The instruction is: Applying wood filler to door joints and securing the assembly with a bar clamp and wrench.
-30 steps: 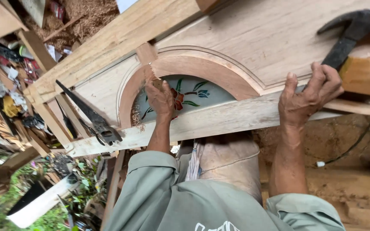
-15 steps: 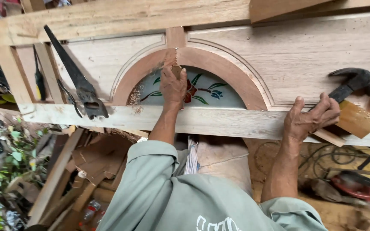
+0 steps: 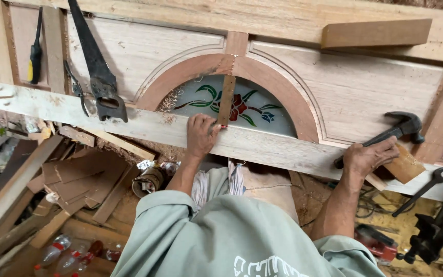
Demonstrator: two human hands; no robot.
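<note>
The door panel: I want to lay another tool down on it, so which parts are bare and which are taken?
Bare wood lies on the flat panel between the handsaw and the arch, and on the right panel between the arch and the hammer. It is crowded at the stained glass, where the left hand holds a wooden strip, and by the right hand.

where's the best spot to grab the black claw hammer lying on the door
Grip the black claw hammer by its long handle, coming from the near edge where the right hand already rests on the grip end. The handle slants down-left towards that hand, and the heavy head points away.
</note>
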